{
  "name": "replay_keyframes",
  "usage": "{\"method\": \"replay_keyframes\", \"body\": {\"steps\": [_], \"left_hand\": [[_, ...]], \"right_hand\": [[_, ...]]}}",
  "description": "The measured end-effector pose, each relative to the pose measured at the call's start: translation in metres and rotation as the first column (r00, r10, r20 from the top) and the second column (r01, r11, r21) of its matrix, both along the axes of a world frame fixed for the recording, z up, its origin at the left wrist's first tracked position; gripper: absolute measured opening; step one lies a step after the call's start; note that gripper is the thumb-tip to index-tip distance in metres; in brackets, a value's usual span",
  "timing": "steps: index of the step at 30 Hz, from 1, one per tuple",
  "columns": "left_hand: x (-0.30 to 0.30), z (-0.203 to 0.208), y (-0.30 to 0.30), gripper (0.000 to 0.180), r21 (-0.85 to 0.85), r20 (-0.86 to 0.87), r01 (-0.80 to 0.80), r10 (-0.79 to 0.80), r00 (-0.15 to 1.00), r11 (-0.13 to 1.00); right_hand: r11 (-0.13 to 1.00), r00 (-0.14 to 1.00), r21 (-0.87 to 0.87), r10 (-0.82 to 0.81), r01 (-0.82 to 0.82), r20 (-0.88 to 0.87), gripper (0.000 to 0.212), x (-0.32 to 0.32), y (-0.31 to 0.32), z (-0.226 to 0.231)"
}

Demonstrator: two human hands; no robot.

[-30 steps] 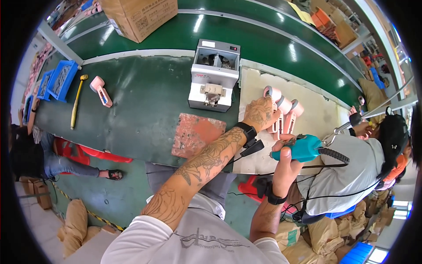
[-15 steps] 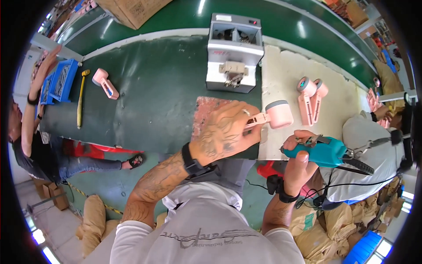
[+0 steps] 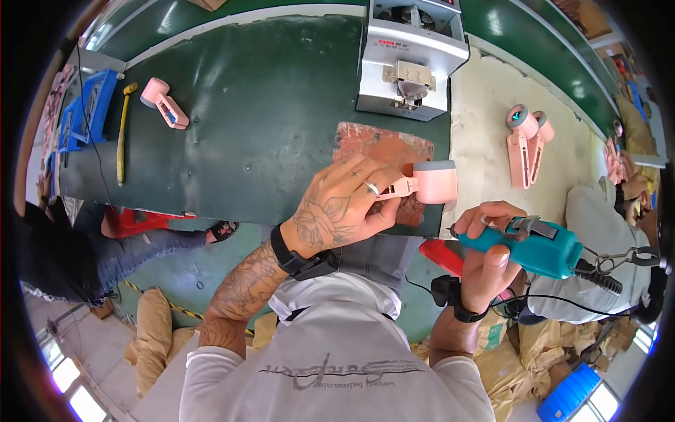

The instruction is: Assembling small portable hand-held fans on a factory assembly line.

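Note:
My left hand [image 3: 344,205] grips a pink hand-held device [image 3: 425,183] by its handle, its round head pointing right, just above a reddish-brown mat [image 3: 376,146] on the green bench [image 3: 260,126]. My right hand [image 3: 485,250] holds a teal electric screwdriver [image 3: 538,245] close to the right of the pink device, its tip pointing left toward it. A cable runs from the screwdriver's rear to the right.
A white and grey bench machine [image 3: 411,56] stands behind the mat. Two more pink devices [image 3: 526,137] lie on the pale surface at right, another [image 3: 163,102] at far left beside a yellow-handled tool [image 3: 123,133] and blue trays [image 3: 88,105]. People sit at left [image 3: 105,246] and right [image 3: 605,232].
My left hand has brought the pink device from the pale surface at right over to the mat in front of me. My right hand with the screwdriver has stayed beside it.

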State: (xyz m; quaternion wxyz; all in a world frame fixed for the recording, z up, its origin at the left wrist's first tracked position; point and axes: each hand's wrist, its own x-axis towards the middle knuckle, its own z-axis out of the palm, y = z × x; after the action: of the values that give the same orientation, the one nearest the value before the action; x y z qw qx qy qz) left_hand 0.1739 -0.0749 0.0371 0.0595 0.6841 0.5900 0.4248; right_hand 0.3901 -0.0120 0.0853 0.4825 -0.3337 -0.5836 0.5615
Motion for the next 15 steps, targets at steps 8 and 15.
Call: {"method": "replay_keyframes", "body": {"steps": [8,15], "left_hand": [[0.0,-0.005,0.001,0.039,0.01,0.024,0.009,-0.009,1.0,1.0],[0.009,-0.019,-0.009,0.043,0.146,-0.152,-0.004,0.026,0.988,0.989]], "right_hand": [[1.0,1.0,-0.013,-0.017,0.017,0.001,0.081,-0.002,-0.001,-0.001],[1.0,1.0,0.02,0.01,-0.01,-0.009,0.082,0.005,0.004,-0.006]]}}
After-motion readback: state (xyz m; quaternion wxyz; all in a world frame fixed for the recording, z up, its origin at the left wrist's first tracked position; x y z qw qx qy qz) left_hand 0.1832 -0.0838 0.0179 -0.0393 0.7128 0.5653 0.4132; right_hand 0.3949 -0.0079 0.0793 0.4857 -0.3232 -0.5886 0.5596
